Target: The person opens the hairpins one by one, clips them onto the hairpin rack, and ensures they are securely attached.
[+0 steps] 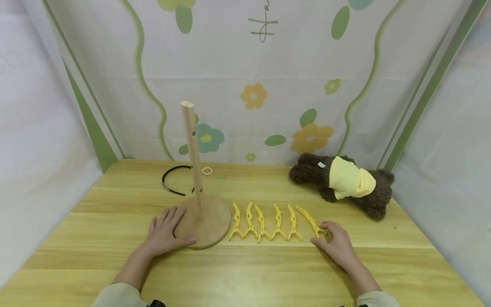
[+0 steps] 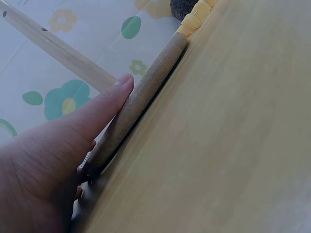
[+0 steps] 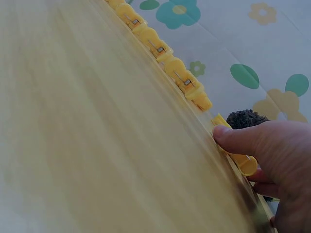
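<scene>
A wooden stand (image 1: 212, 219), with a round base and an upright double post, stands left of the middle of the table. My left hand (image 1: 166, 232) grips the base's left rim, its thumb along the front edge; in the left wrist view the thumb lies against the rim (image 2: 146, 92). Yellow alligator hair clips (image 1: 277, 221) lie in a row right of the base, several of them, their forked ends toward me. At the row's right end, my right hand (image 1: 339, 245) pinches the forked end of a slanted yellow hair clip (image 1: 308, 218) between thumb and fingers.
Behind the stand lie a black headband (image 1: 166, 175) and a small pale ring (image 1: 207, 174). A dark brown plush toy in a yellow shirt (image 1: 345, 177) lies at the back right. A patterned cloth (image 1: 230, 55) hangs behind the wooden table (image 1: 245, 277).
</scene>
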Action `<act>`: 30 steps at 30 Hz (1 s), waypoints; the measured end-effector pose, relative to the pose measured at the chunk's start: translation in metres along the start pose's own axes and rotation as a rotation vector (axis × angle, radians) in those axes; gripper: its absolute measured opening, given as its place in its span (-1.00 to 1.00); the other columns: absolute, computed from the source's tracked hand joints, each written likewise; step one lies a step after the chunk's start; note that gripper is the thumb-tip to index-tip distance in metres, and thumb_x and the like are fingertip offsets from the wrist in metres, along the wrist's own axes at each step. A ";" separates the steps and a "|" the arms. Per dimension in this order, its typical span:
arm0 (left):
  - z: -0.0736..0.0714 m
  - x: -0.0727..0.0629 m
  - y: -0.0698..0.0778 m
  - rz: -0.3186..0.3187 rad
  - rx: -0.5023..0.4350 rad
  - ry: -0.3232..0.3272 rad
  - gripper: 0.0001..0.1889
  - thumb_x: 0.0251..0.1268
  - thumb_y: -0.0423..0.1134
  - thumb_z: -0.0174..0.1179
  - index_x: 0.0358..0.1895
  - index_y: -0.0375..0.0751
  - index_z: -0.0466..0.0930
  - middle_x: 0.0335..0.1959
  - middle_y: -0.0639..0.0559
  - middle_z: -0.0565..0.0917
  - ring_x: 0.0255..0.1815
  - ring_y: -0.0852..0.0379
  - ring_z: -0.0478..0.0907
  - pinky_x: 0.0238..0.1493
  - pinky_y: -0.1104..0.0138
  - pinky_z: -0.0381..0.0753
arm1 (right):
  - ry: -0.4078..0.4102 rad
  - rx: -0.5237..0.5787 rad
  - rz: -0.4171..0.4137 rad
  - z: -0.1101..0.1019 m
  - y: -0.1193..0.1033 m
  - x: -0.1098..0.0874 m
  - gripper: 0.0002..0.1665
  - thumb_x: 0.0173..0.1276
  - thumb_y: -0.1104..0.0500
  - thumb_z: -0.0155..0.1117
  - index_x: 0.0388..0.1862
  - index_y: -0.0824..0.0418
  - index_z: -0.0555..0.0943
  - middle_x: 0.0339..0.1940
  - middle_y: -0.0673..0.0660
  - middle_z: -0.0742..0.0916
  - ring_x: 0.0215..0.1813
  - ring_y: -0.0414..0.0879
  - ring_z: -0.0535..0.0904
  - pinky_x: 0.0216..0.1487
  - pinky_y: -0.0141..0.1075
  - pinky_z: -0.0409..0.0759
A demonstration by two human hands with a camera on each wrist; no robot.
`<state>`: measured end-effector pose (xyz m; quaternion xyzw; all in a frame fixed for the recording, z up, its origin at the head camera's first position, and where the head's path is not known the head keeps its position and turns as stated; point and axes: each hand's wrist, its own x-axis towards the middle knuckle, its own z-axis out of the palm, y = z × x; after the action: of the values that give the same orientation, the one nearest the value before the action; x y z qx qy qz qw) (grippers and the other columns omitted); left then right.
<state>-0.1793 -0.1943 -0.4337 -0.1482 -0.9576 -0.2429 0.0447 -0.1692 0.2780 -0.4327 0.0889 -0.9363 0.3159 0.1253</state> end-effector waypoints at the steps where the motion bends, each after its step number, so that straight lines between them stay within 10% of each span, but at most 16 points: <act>1: 0.000 0.000 0.000 0.000 -0.002 0.000 0.01 -0.18 0.32 0.13 0.31 -0.21 -0.01 0.27 -0.35 -0.04 0.25 -0.32 -0.22 0.03 -0.23 -0.34 | 0.000 0.000 0.001 0.000 0.000 -0.001 -0.41 -0.04 0.05 0.37 -0.12 0.43 0.47 -0.03 0.40 0.47 0.03 0.27 0.31 -0.02 0.09 0.25; 21: -0.002 0.001 0.001 0.000 -0.001 0.000 0.02 -0.19 0.32 0.14 0.31 -0.23 -0.01 0.27 -0.36 -0.04 0.24 -0.33 -0.22 0.03 -0.23 -0.34 | 0.017 0.051 0.139 -0.022 -0.008 0.005 -0.43 0.21 0.00 0.12 0.07 0.36 0.39 -0.10 0.37 0.54 -0.05 0.25 0.40 -0.11 0.07 0.34; 30: 0.000 0.000 0.002 -0.003 -0.004 -0.004 0.01 -0.17 0.32 0.12 0.31 -0.24 0.00 0.27 -0.36 -0.03 0.24 -0.33 -0.22 0.03 -0.23 -0.34 | 0.000 0.011 0.076 -0.036 -0.017 0.018 -0.53 0.30 0.11 0.02 0.11 0.34 0.36 -0.14 0.34 0.55 -0.22 0.11 0.48 -0.32 -0.10 0.41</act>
<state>-0.1782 -0.1930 -0.4325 -0.1475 -0.9574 -0.2445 0.0424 -0.1756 0.2849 -0.3898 0.0542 -0.9372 0.3257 0.1126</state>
